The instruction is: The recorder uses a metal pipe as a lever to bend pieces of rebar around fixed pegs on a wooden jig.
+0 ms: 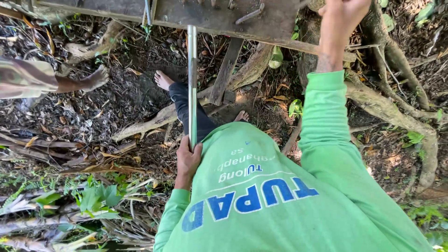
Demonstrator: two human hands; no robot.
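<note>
Long grey metal pipe [192, 84] held nearly upright, running from waist level up to the edge of a weathered plank platform [219, 21]. Upper end just at or against that edge; cannot tell whether touching. Lower end wrapped firmly in the left hand [187, 161], fingers closed round the pipe, thumb along its side, close against a green long-sleeved shirt [289, 196].

Right hand [343, 18] stretched out to the far corner of the platform, beside a thick tree trunk [373, 28]. Fingertips cut off by the top of the picture, so cannot tell whether closed or flat; looks braced there rather than carrying anything.

As for progress: pipe lifted and lined up with the platform, but nothing visibly driven, levered or shifted. Bent nail [249, 14] standing proud on the planks, slanted wooden brace [225, 70] in place beneath.

Further out: two bare feet below the pipe, one forward [163, 79], one nearer the brace [241, 115], on dark soil strewn with dry leaves. Gnarled roots [396, 112] snaking off to the right. At the left edge, another person's bare foot [95, 77] and patterned trouser leg [25, 77], well apart from the pipe. Green plants [95, 198] low on the left.
</note>
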